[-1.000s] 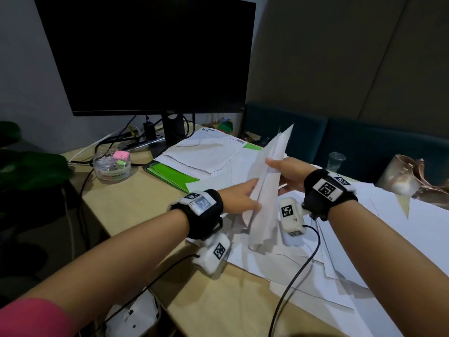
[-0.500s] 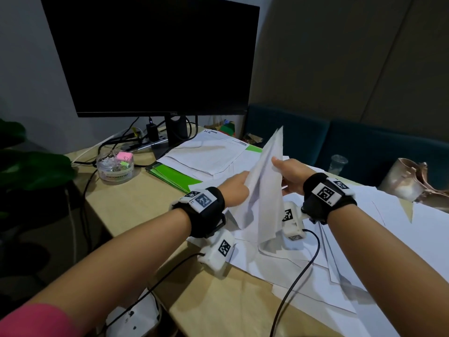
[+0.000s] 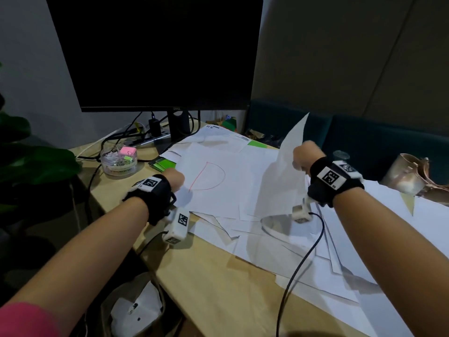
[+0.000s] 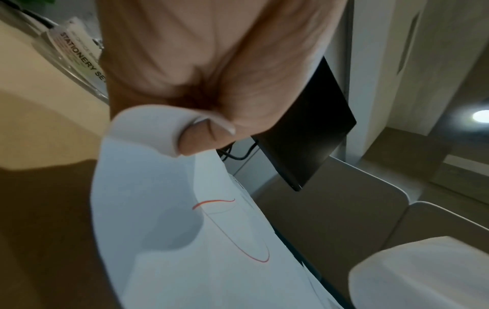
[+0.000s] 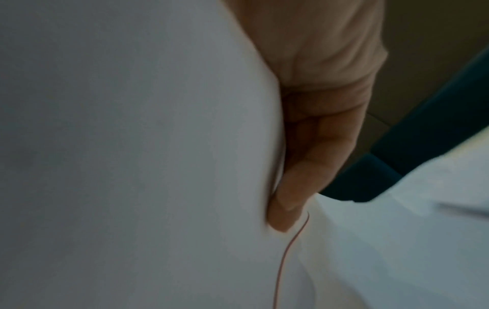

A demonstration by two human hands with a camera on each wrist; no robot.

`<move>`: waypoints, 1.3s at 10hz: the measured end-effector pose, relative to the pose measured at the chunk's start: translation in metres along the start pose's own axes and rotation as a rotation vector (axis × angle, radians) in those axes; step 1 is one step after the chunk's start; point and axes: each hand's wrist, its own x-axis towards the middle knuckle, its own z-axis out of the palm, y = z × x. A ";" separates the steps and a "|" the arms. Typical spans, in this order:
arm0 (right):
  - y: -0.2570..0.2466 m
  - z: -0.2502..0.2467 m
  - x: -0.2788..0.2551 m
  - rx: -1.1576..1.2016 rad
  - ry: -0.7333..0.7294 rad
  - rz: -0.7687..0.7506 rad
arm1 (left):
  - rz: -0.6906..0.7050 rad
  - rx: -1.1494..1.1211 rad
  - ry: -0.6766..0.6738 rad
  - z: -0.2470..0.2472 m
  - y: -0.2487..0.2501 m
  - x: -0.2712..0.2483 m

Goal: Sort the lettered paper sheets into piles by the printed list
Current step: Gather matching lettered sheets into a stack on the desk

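Pale wood forms the table (image 3: 233,295), which stands before a dark monitor (image 3: 155,52) and carries a wide scatter of white paper sheets (image 3: 345,254). At the near left edge of the scatter, the left hand (image 3: 173,177) holds one sheet marked with a red letter D (image 3: 209,176); its grip is a pinch, the thumb (image 4: 203,135) pressing a curled corner of that sheet against the fingers, and the sheet lies low over the other papers. To the right, the right hand (image 3: 303,155) holds a second white sheet (image 3: 284,176) raised almost on edge, its top corner pointing up toward the teal sofa back (image 3: 379,139); that grip is narrow too, with fingers (image 5: 304,167) laid flat against the paper's back and a thin red line showing just below them. Behind the left hand stands a clear stationery tub (image 3: 119,160) with pink and green notes inside, beside green folders (image 3: 165,164) tucked under more paper.
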 end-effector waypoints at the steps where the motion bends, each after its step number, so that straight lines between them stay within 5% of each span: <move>1: -0.003 -0.015 0.000 -0.173 0.050 -0.091 | -0.033 -0.192 0.062 -0.003 0.000 0.005; 3: -0.026 -0.053 -0.002 -0.054 0.228 -0.107 | -0.011 -0.235 0.154 -0.014 0.013 0.005; 5: -0.043 -0.077 -0.011 -0.217 0.403 -0.218 | -0.037 -0.071 0.060 -0.014 0.015 0.001; 9: -0.060 -0.098 -0.034 -0.405 0.623 -0.325 | -0.107 0.029 0.148 -0.018 0.030 -0.018; 11: -0.061 -0.093 -0.049 -0.720 0.530 -0.376 | 0.043 0.077 0.081 -0.006 0.062 -0.043; 13: -0.037 -0.057 -0.049 -1.000 0.261 -0.315 | 0.317 0.061 -0.147 0.021 0.085 -0.067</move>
